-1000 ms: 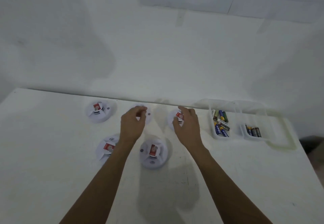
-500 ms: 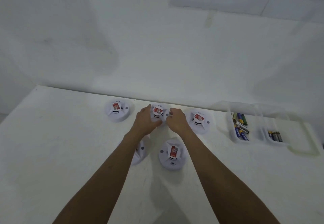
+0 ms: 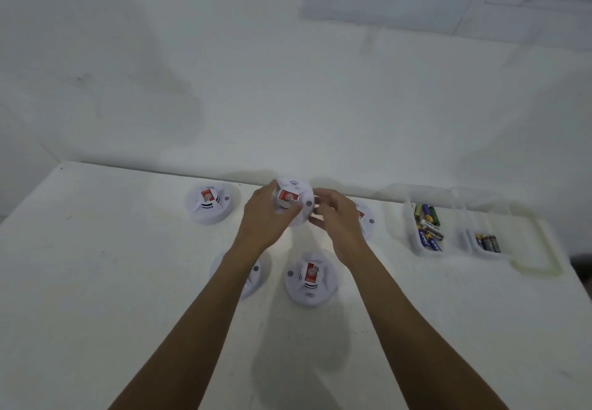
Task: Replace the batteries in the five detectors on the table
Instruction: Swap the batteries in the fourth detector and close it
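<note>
Several round white detectors with red labels are on the white table [image 3: 96, 281]. My left hand [image 3: 266, 217] grips the middle back detector [image 3: 293, 198] and holds it tilted above the table. My right hand [image 3: 336, 217] touches that detector's right edge with its fingertips. Another detector [image 3: 211, 204] sits at the back left. A third detector [image 3: 365, 217] lies partly hidden behind my right hand. The front detector [image 3: 310, 278] lies between my forearms. My left forearm covers much of the front-left detector [image 3: 253, 278].
Two clear plastic bins stand at the right: one bin [image 3: 413, 243] holds several mixed batteries [image 3: 427, 227], the smaller bin [image 3: 474, 243] holds three batteries [image 3: 488, 243]. A white wall rises right behind the table's back edge.
Both hands closed in on the middle back detector, and it has come up off the table, tilted in my left hand. My head has turned, shifting the scene rightward in view.
</note>
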`<state>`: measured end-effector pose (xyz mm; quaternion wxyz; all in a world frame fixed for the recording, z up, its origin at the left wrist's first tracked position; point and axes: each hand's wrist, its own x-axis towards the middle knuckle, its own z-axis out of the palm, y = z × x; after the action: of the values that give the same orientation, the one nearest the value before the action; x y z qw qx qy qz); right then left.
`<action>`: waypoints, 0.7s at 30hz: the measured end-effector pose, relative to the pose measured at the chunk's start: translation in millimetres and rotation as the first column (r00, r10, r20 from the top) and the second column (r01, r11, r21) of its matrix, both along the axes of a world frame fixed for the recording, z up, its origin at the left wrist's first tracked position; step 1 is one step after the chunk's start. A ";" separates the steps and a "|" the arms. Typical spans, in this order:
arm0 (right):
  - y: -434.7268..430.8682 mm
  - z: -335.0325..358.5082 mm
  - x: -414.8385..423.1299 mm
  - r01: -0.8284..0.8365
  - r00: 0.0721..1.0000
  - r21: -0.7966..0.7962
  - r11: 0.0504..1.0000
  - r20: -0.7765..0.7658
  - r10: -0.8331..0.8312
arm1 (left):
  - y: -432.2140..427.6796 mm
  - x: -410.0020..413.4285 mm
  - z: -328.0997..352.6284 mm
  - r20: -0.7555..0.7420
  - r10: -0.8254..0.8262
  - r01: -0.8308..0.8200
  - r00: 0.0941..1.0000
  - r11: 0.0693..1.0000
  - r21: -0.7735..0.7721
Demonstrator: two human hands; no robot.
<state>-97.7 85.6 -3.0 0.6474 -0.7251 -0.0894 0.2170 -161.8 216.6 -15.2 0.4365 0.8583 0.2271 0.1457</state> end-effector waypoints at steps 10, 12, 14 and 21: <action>-81.2 42.6 -67.0 -0.048 0.990 0.300 0.953 0.144 0.004 | -81.1 -50.8 50.7 0.067 0.062 -0.015 0.996 0.836 -0.549; -95.9 48.1 -79.4 -0.085 0.971 0.248 0.965 0.239 0.024 | -97.6 -65.0 59.2 0.124 0.028 0.066 0.992 0.724 -0.686; -108.2 51.8 -91.9 -0.094 0.933 0.119 0.988 0.358 0.045 | -108.2 -77.0 64.8 0.167 -0.024 0.153 0.986 0.550 -0.821; -131.5 59.4 -125.8 0.048 0.744 -0.331 0.942 0.641 0.187 | -132.7 -99.8 59.3 0.312 0.102 0.318 0.945 -0.045 -0.947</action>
<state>-223.5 -45.9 56.4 0.4348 -0.8474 -0.3040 -0.0192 -261.6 83.9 44.2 0.9562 0.2631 0.1257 0.0256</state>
